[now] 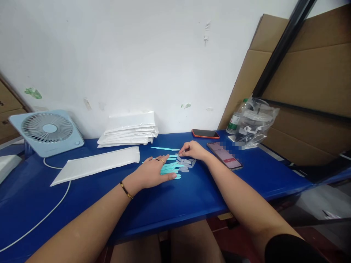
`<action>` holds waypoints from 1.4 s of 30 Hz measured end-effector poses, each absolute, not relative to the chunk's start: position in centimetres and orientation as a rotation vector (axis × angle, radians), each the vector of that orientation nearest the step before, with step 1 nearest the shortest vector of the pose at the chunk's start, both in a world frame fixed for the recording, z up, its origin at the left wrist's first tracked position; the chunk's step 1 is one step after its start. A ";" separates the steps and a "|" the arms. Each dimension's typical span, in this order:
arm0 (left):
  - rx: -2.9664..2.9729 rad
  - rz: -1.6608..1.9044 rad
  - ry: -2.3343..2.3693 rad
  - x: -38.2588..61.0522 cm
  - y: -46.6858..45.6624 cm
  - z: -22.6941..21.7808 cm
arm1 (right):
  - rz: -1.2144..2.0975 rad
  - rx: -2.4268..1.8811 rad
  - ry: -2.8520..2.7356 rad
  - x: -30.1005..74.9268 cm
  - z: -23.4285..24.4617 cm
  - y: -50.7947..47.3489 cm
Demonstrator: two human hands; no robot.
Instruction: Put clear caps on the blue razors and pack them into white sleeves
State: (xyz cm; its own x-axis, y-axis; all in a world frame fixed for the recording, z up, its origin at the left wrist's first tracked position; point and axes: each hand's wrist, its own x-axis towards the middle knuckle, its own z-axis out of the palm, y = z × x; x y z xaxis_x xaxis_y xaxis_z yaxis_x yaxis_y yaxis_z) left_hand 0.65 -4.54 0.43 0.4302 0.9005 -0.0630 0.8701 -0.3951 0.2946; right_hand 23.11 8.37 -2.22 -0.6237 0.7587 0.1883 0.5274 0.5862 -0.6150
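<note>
Several slim teal eyebrow razors [170,166] lie in a loose bunch on the blue table. My left hand [150,171] rests flat across their left ends, fingers stretched out and thumb apart, and hides part of them. At the right ends of the razors lies a small heap of translucent caps [184,169]. Thumb and forefinger of my right hand [191,150] are pinched together at the heap's upper edge, on what looks like a translucent cap. A single razor [161,148] with a clear cap on its right end lies apart, behind the bunch.
A long white padded envelope [98,164] lies to the left, with a stack of similar envelopes [128,129] behind. A fan [49,131] with a white cable stands far left. Two phones [205,133], [226,157], a bottle [234,122] and a bagged cup [253,126] are right.
</note>
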 end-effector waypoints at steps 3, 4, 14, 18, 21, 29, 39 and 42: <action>2.402 0.160 1.519 0.7 -4.4 0.4 | 0.739 -1.027 -2.357 22.8 -2.3 8.2; 2.403 0.164 1.521 0.7 -4.4 0.4 | 0.749 -1.020 -2.357 22.7 -2.3 8.2; 2.382 0.362 1.639 -0.4 -3.5 0.8 | 0.797 -1.179 -2.381 23.8 -1.6 8.2; 2.304 0.431 1.789 -1.2 -1.5 0.3 | 0.831 -1.188 -2.377 23.7 -1.6 8.1; 2.194 0.359 1.747 -1.7 -0.7 0.1 | 0.838 -1.196 -2.356 23.7 -1.7 8.1; 2.233 0.500 1.798 -1.6 -0.7 -0.1 | 1.230 -0.935 -2.104 23.3 -1.2 7.6; 2.290 0.546 1.815 -1.5 -0.8 0.3 | 1.292 -0.883 -2.099 22.6 -0.9 6.9; 2.299 0.550 1.799 -1.6 -0.7 0.2 | 1.274 -0.899 -2.110 22.5 -0.9 7.0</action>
State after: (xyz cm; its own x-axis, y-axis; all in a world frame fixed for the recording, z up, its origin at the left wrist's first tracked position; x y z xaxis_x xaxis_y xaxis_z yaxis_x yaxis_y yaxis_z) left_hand -1.59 -0.67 0.15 0.2038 0.9621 0.1814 0.8992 -0.2572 0.3539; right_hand 22.53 7.00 -0.91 -0.6496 0.7553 0.0871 0.2748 0.3401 -0.8993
